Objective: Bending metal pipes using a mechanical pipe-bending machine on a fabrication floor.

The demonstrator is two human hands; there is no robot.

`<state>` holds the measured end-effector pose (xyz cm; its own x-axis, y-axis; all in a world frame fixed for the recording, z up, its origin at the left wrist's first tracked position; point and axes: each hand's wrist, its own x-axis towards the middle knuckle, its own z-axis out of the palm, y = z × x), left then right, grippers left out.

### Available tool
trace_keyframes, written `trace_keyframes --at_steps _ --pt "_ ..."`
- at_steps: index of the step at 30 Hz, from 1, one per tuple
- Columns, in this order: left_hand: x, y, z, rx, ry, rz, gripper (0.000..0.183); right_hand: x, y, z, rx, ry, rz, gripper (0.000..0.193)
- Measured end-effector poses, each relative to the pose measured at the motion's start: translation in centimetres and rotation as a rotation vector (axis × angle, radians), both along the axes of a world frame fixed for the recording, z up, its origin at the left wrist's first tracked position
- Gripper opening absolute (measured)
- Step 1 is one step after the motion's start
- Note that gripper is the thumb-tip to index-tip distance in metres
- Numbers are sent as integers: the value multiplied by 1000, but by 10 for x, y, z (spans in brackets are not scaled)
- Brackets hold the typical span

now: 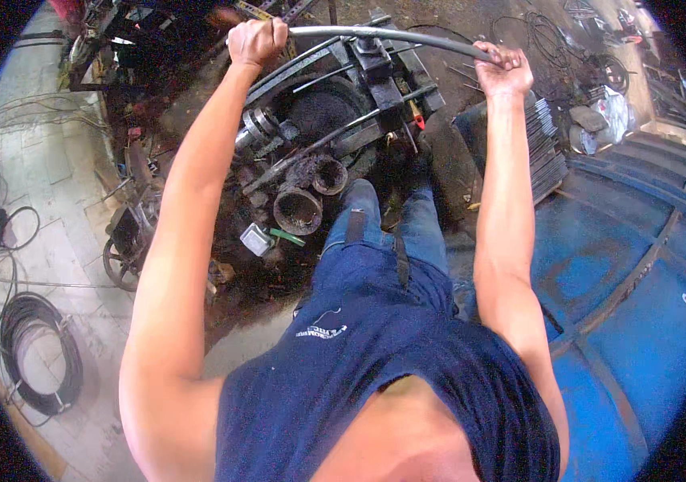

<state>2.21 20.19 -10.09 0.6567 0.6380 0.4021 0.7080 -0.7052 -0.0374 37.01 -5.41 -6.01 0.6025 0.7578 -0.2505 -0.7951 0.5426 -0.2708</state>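
Observation:
Both my arms stretch forward, gripping a long grey metal rod (407, 36) that spans the space between my hands and looks bowed in this view. My left hand (258, 42) is a closed fist around its left end. Toward the right end, my right hand (505, 70) wraps round the rod with the palm side partly showing. Beneath the rod stands a dark, greasy metal machine (371, 60) with a frame of bars and a block on top. A red-tipped tool (417, 116) rests on its right side.
Two dirty round metal pots (298, 211) sit before my legs, near a pale square box (257, 238). A stack of metal strips (543, 145) lies right of the machine. Blue metal panels (600, 265) fill the right side. A coil of black cable (40, 353) lies on the left floor.

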Motion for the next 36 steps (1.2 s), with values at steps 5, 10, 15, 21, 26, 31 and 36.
trace_keyframes --at_steps 5,10,15,21,26,31,36 --pt "-19 68 -21 -109 -134 -186 39 -69 -25 3 24 76 -92 41" --pt "16 32 17 -18 37 -259 28 -50 -44 2 52 3 -75 42" --pt "2 33 9 -76 6 -87 34 -56 -37 9 17 141 6 43" --pt "14 -6 33 -134 0 42 41 -15 -24 4 -62 225 77 41" --pt "41 -15 59 -113 57 -11 38 11 -15 -3 -183 373 101 42" --pt "47 -25 66 -56 257 -21 17 25 -22 -17 -16 367 265 46" --pt "48 -82 73 -61 -303 210 48 6 -33 14 -324 472 369 43"
